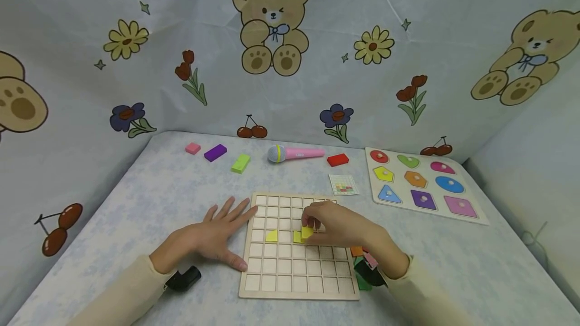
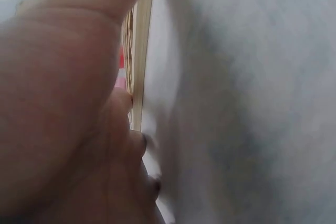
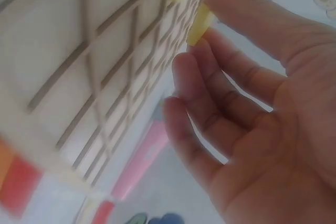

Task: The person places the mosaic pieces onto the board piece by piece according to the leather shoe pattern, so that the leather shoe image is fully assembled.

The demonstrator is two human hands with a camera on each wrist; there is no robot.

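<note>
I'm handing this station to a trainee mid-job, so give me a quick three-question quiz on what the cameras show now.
1. True or false: the left hand lies flat with its fingers spread against the left edge of the square wooden grid board.
2. What does the right hand pinch? A) the red rectangular block B) a yellow tile C) the pink toy microphone
3. Fill in: the white shape-sorter board with nine coloured pegged shapes lies to the ___ of the grid board.

Key: 1 true. 2 B, the yellow tile, held over the grid. 3 right.
</note>
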